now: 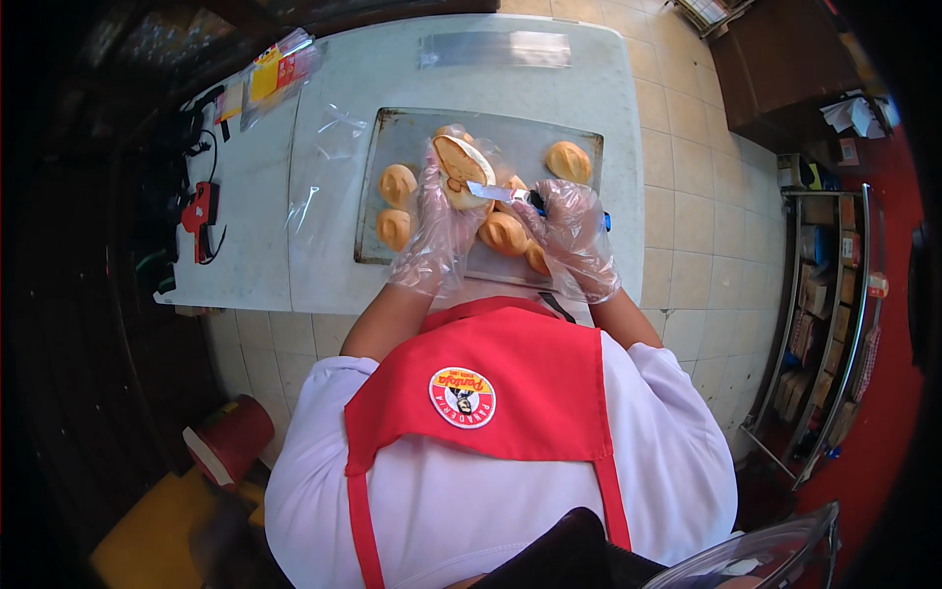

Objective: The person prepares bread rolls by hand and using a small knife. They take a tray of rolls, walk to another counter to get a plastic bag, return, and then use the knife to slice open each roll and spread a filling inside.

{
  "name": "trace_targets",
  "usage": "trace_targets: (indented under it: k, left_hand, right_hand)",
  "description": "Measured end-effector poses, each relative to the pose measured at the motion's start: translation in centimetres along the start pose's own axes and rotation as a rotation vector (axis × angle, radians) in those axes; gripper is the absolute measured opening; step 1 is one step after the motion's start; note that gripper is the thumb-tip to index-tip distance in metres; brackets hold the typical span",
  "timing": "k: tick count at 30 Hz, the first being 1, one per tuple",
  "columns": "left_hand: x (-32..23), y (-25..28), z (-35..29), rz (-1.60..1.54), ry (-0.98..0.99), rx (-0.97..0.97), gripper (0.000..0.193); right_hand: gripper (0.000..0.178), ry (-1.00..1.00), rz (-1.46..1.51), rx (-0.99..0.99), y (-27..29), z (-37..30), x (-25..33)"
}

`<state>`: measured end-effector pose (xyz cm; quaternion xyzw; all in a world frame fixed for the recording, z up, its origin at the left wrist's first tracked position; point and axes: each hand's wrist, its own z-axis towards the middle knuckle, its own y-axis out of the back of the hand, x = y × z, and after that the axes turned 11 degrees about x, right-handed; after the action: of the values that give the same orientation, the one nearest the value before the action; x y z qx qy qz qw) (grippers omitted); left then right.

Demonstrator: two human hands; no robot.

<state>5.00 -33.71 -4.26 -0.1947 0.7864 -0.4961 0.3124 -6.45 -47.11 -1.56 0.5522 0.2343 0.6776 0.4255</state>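
Note:
Both my hands wear clear plastic gloves above a metal baking tray [392, 128]. My left hand [435, 221] is closed around a bread roll [463, 162], tilted so that a pale side with a browned patch shows. My right hand [572, 228] grips a knife [488, 191] with a short, wide blade and a dark and blue handle. The blade reaches across the lower edge of the held roll; whether it cuts into it, I cannot tell. Several golden rolls lie on the tray, among them one roll [567, 162] at the far right and another roll [397, 185] at the left.
The tray lies on a white table [339, 64]. Clear plastic bags [496, 49] lie at its far edge, with colourful packaging [280, 74] at the far left. A red and black device [199, 218] with a cord lies left. A metal shelf rack [819, 314] stands at the right.

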Motion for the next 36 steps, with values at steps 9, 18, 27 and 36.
trace_targets:
  k: [9, 18, 27, 36]
  left_hand:
    - [-0.4, 0.5, 0.0, -0.006, 0.049, 0.072, 0.049]
    - [0.1, 1.2, 0.3, 0.007, 0.113, 0.012, 0.039]
    - [-0.7, 0.1, -0.3, 0.126, 0.164, -0.006, 0.04]
    - [-1.3, -4.3, -2.3, 0.223, 0.197, -0.037, 0.045]
  right_hand:
    - [0.032, 0.045, -0.043, -0.007, 0.1, 0.1, -0.9]
    - [0.032, 0.084, -0.088, 0.026, 0.3, 0.4, 0.0]
    - [0.037, 0.071, -0.062, 0.034, 1.0, 0.0, -1.4]
    - [0.034, 0.111, -0.166, 0.096, 1.3, 0.2, -3.1]
